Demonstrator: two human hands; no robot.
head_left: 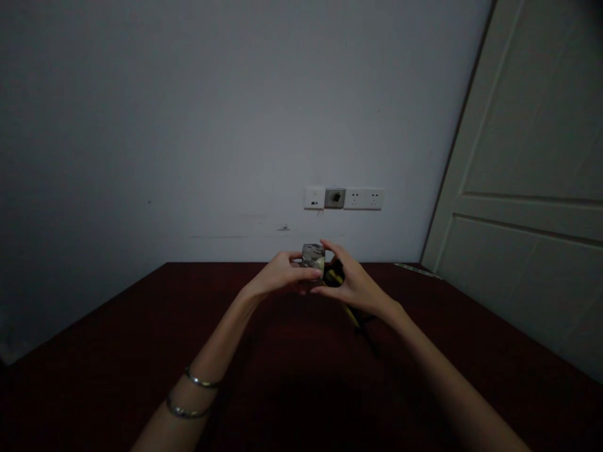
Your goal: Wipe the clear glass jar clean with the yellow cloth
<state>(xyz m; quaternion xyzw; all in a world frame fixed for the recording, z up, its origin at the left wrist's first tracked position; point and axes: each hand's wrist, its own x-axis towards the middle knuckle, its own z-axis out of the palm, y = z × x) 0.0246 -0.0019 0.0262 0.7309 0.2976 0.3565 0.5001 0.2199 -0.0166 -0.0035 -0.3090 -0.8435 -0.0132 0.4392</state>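
Two bare forearms reach in from the bottom edge, the left one (211,351) wearing two silvery bangles (184,413) and the right one (447,383) plain. They come together over a dark red desk (117,351), which runs back to a pale wall (211,125).

The left hand (282,276) is closed around a small greyish block (311,255) – shiny, seemingly see-through in part, with a yellowish patch low on its right side. The thumb crosses its front and the fingers go behind. The right hand (340,276) is curved in a wide C at the block's right: a fingertip at its upper corner, the thumb near its lower edge. Whether that hand grips or only touches it, I cannot tell. The block is between the two hands, near the desk's far edge in the view, and appears to be held up off the surface.

Partly hidden by the right hand is a long black-and-yellow thing (351,315) – too dim to identify.

On the wall above, a white plate (314,198), a grey plate (335,198) and a white double socket (363,199) sit in a row. A pale panelled door (532,163) stands at the right.
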